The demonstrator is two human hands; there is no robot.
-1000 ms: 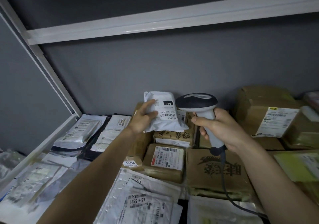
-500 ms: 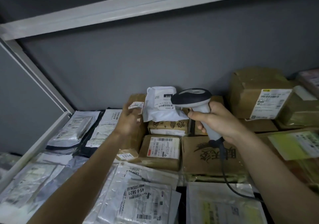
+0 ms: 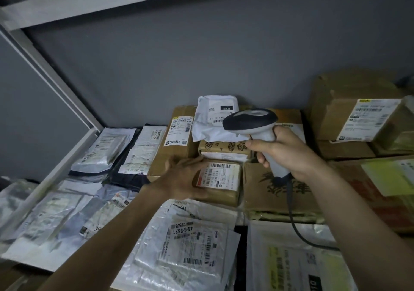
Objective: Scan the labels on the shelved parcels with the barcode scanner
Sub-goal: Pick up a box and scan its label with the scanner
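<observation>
My right hand (image 3: pixel 286 154) grips the handle of a grey and black barcode scanner (image 3: pixel 251 122), whose head points left over the stacked parcels. Its cable (image 3: pixel 293 219) hangs down to the right. My left hand (image 3: pixel 179 178) holds the left end of a small brown parcel (image 3: pixel 224 192) with a red-edged white label (image 3: pixel 217 175), thumb and fingers around its edge. A white soft parcel (image 3: pixel 212 120) lies on the boxes behind, partly hidden by the scanner head.
A tall brown box (image 3: pixel 177 142) with a label stands left of the white parcel. Large cartons (image 3: pixel 349 113) fill the right. Silver and white poly mailers (image 3: pixel 192 243) cover the front and left of the shelf. The shelf frame rail (image 3: pixel 65 156) runs along the left.
My left hand let go of the white soft parcel, which now lies on the boxes, and dropped down to the small brown parcel. The scanner stayed roughly where it was.
</observation>
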